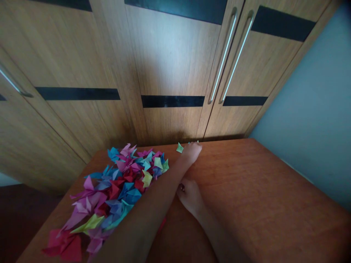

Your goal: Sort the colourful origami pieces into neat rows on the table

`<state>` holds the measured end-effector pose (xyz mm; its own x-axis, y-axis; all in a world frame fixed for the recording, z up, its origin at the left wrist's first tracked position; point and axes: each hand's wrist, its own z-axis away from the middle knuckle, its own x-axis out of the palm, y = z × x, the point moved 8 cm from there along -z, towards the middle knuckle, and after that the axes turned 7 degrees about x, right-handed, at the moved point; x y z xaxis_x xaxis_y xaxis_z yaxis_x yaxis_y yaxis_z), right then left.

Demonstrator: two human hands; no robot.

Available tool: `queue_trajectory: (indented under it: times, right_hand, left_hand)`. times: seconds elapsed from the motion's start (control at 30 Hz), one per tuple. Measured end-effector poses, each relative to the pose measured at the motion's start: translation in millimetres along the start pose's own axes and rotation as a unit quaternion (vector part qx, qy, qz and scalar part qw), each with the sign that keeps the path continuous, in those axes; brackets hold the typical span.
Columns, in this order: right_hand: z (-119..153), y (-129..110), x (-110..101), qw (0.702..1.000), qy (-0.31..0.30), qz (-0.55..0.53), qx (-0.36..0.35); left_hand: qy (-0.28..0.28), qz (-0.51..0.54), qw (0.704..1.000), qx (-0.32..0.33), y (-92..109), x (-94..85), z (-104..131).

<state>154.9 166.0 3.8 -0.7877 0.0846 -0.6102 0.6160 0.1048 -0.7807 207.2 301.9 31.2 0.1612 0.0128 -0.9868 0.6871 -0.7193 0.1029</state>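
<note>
My left hand [192, 151] reaches to the far edge of the table with its fingers closed. Small pale green tips show just past the knuckles, so it seems to pinch a green origami crane, mostly hidden by the hand. Just left of it is a pale green folded paper [179, 148]. Nearer to me, my right hand [191, 194] rests low beside the left forearm, fingers curled in; whatever they may hold is hidden. Left of my left forearm spreads a pile of folded paper cranes [128, 193] in pink, red, blue, purple and yellow-green.
The reddish-brown wooden table [246, 193] meets a wooden wardrobe [175, 54] with black bands and long metal handles [223, 58]. A pale wall [315, 109] stands on the right. One red paper crane [64, 244] lies near the table's left edge.
</note>
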Motion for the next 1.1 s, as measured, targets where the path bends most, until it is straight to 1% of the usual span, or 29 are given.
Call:
queue_trajectory:
  times: [0.23, 0.43, 0.5, 0.6, 0.67, 0.73, 0.8, 0.9, 0.97, 1.1]
  right_hand:
    - [0, -1, -1, 1.0, -0.001, -0.005, 0.008]
    - [0, 0, -1, 1.0, -0.002, -0.012, 0.006]
    - [0, 0, -1, 1.0, -0.002, -0.014, 0.007]
    - [0, -1, -1, 1.0, -0.008, -0.019, 0.003]
    - [0, -4, -1, 0.999, -0.016, -0.028, -0.008]
    - [0, -5, 0, 0.999, -0.022, -0.039, -0.014]
    - [0, -6, 0, 0.999, -0.025, -0.042, -0.01]
    - [1, -6, 1, 0.999, -0.028, -0.039, -0.009]
    - [1, -7, 1, 0.999, -0.029, -0.039, -0.013]
    - [1, -6, -1, 0.998, -0.027, -0.047, -0.007]
  left_hand:
    - [-0.016, -0.017, 1.0, -0.015, -5, 4.9, -1]
    - [-0.007, -0.013, 1.0, -0.011, -3, 1.5, -2]
    - [0.003, -0.01, 1.0, -0.009, -1, -3.1, 0]
    - [0.032, -0.011, 0.999, -0.007, 2, -15.5, 7]
    - [0.051, -0.013, 0.999, -0.012, -1, -24.9, 16]
    - [0.058, -0.018, 0.998, -0.027, -10, -31.2, 26]
    - [0.048, -0.025, 0.997, -0.049, -22, -32.0, 37]
    - [0.005, -0.034, 0.996, -0.078, -37, -23.0, 52]
    - [-0.028, -0.036, 0.995, -0.086, -40, -14.0, 59]
    - [-0.069, -0.035, 0.993, -0.087, -35, 0.1, 63]
